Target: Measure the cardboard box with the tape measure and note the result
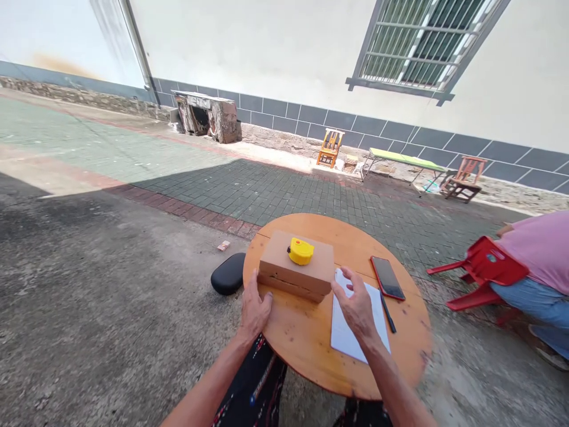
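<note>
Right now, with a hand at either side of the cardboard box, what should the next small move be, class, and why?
Probably the right hand should pick up the yellow tape measure: it rests on top of the cardboard box, seemingly within reach, and that hand looks free. The left hand, by the near left corner, could steady the box.

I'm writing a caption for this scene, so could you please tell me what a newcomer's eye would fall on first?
Probably the bright yellow tape measure on top of the cardboard box, between the left hand and the right hand at the round wooden table. Next might come the red chair towards the right edge, beside a pink top.
</note>
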The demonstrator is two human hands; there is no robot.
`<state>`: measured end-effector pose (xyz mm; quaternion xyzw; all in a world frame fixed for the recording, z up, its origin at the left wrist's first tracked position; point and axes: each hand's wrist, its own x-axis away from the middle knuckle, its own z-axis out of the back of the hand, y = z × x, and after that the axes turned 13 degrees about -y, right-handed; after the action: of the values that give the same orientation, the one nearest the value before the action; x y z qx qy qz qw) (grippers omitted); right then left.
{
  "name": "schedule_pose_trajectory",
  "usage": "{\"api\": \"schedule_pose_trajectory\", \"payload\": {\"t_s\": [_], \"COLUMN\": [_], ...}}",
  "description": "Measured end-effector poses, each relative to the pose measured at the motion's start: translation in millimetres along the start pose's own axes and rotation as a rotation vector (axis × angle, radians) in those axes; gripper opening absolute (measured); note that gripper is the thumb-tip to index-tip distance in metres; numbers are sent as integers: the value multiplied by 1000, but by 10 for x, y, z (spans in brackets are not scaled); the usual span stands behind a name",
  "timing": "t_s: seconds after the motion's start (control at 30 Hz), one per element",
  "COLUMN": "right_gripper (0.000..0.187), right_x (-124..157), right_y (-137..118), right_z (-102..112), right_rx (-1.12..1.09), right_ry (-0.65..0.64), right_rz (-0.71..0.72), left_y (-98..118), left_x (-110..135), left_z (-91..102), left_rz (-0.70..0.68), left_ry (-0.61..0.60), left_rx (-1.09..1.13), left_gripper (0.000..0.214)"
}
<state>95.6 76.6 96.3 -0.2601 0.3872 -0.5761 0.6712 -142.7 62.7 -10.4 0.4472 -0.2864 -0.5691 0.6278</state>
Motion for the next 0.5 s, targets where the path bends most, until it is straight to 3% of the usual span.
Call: {"api": "schedule_pose_trajectory", "payload": {"t_s": [0.1, 0.2, 0.3, 0.37, 0.5], "right_gripper": [45, 54, 65, 59, 50], "right_x": [-199, -462, -671, -749, -807], "right_y": [-185, -414, -565, -595, -526], "right_z": [-7, -165, -369, -450, -412], "right_rx": [114, 257, 322, 288, 12], "right_ry": [-60, -191, -266, -304, -277], "right_rz": [166, 285, 252, 204, 78], "left_y": [18, 34, 39, 38, 38], "left_x": [1, 15, 32, 42, 62], "left_z": [-38, -65, -82, -89, -98], "left_rz": [6, 7, 4, 2, -6], "left_ry": [36, 57, 64, 67, 64], "left_rx": [-4, -23, -49, -67, -99], "left_gripper": [74, 72, 71, 71, 71]}}
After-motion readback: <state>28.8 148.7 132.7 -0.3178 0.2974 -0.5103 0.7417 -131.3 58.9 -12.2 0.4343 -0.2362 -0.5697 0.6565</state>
